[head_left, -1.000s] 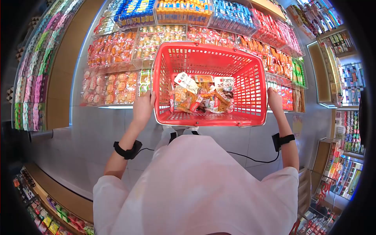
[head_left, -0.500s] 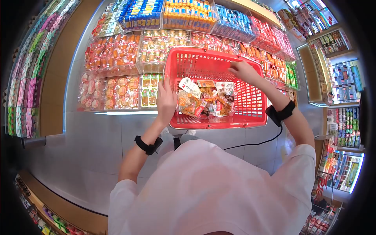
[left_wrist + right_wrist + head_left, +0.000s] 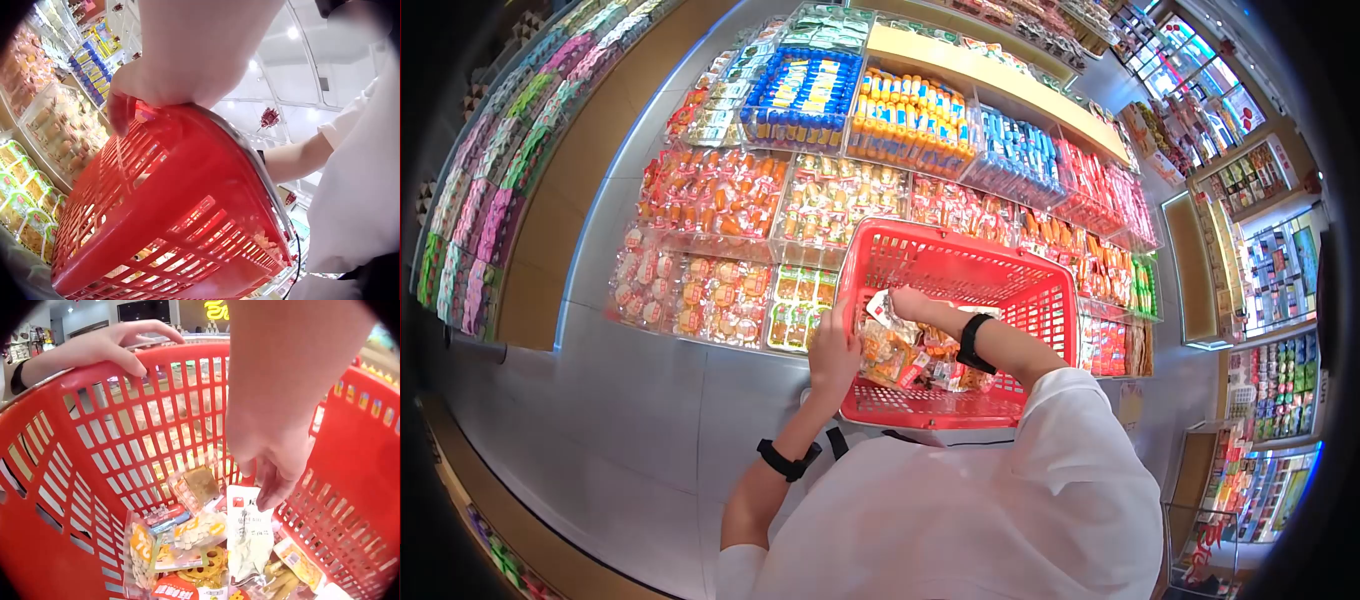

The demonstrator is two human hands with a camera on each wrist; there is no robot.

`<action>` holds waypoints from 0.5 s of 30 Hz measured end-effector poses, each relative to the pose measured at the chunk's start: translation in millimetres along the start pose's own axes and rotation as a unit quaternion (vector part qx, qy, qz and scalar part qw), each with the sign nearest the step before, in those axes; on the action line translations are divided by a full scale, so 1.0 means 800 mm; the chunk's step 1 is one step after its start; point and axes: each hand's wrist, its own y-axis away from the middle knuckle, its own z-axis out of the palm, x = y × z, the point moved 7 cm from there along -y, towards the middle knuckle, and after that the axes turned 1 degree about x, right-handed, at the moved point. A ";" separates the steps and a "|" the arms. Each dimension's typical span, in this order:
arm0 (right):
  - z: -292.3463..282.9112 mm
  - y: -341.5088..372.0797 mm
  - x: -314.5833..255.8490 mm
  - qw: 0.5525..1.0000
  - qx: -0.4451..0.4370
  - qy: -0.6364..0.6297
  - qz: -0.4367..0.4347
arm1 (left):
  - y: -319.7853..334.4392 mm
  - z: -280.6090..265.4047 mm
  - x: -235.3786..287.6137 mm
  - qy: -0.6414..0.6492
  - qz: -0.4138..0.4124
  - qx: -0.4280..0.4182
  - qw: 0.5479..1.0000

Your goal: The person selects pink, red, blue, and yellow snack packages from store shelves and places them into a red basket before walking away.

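Note:
The red basket [image 3: 975,410] holds several packaged snacks. My left hand [image 3: 832,355] grips its left rim; in the right wrist view that hand [image 3: 128,345] has the thumb inside the wall and fingers over the edge. From below, the left wrist view shows the hand [image 3: 165,78] on the rim of the basket [image 3: 187,169]. Inside the basket, my right hand [image 3: 915,303] is at the left, and its curled fingers pinch the top corner of a white packet [image 3: 250,534]. Beside that packet lie a clear pack of lotus slices [image 3: 206,565] and a brown block pack [image 3: 201,485].
Beyond the basket, a tiered display holds orange snacks [image 3: 715,195], blue packs [image 3: 805,95] and yellow packs [image 3: 910,110]. Green-edged trays [image 3: 798,305] stand close to the basket's left side. Another shelf [image 3: 500,170] runs along the far left, above grey floor [image 3: 640,400].
My right hand has left the basket's right rim and moved left and down into the basket, onto the white packet. My left hand stays at the left rim. The basket appears lower in the head view.

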 end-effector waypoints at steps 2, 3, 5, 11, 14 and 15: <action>0.013 -0.012 0.015 1.000 0.026 0.003 0.013 | -0.002 -0.002 0.001 0.005 0.011 0.015 1.000; 0.021 -0.016 0.023 1.000 0.026 0.004 0.016 | -0.003 -0.004 0.004 0.015 0.007 0.008 1.000; 0.049 -0.032 0.049 0.995 0.042 -0.074 0.045 | -0.006 -0.004 0.012 0.041 0.004 -0.012 0.999; 0.077 -0.049 0.087 0.983 0.116 -0.130 0.066 | -0.007 0.001 0.020 0.032 -0.015 -0.015 0.999; 0.073 -0.054 0.074 0.994 0.094 -0.045 0.018 | -0.010 0.003 0.024 0.050 -0.021 -0.019 0.998; 0.072 -0.055 0.069 0.997 0.082 -0.012 0.005 | -0.008 0.000 0.023 0.049 -0.020 -0.017 0.998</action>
